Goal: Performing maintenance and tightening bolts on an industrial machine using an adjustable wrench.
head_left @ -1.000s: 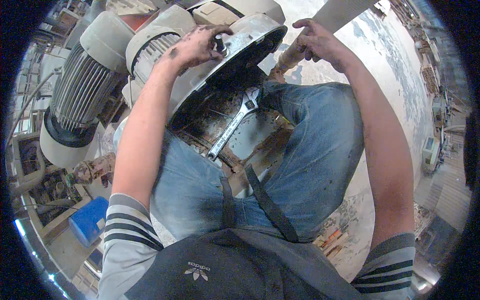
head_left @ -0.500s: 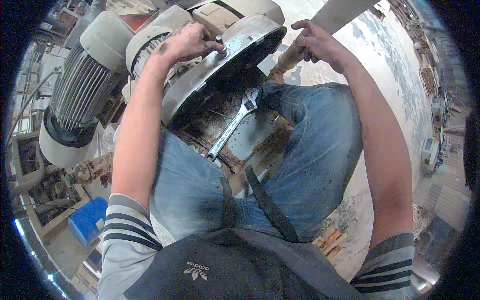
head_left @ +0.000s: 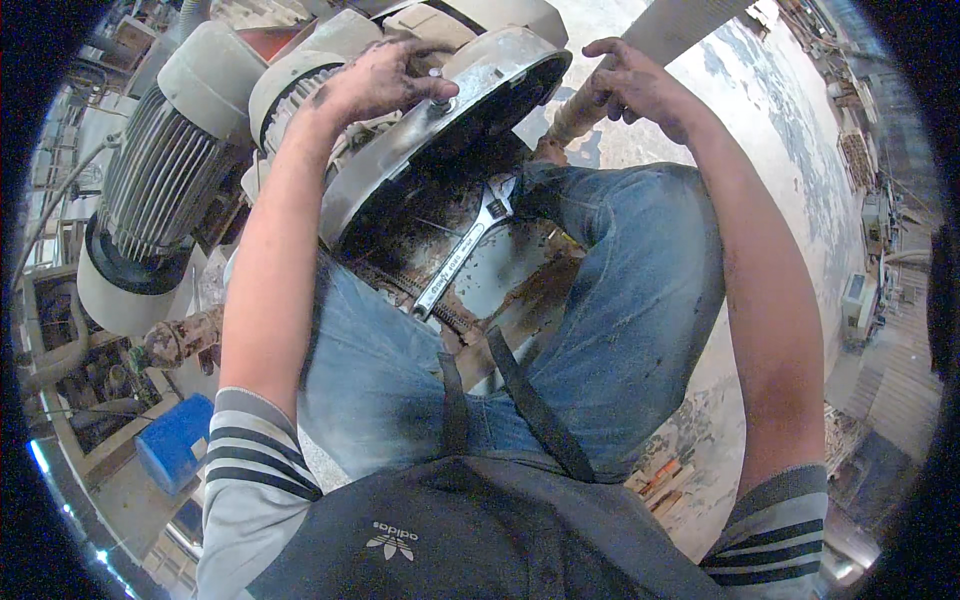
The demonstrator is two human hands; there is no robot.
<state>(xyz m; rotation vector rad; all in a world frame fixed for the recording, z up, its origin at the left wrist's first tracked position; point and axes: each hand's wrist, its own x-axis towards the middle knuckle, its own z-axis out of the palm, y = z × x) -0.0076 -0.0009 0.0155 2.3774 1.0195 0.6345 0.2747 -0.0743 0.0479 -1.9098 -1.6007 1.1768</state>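
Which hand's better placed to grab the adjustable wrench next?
Probably the right hand: it only rests on the pipe, just above the wrench head. The left hand is pressed on the round metal cover, apparently steadying it.

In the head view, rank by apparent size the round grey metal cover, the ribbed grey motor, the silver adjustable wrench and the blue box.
1. Ribbed grey motor and round grey metal cover: look alike, unranked.
2. Silver adjustable wrench.
3. Blue box, though the fisheye rim shrinks it.
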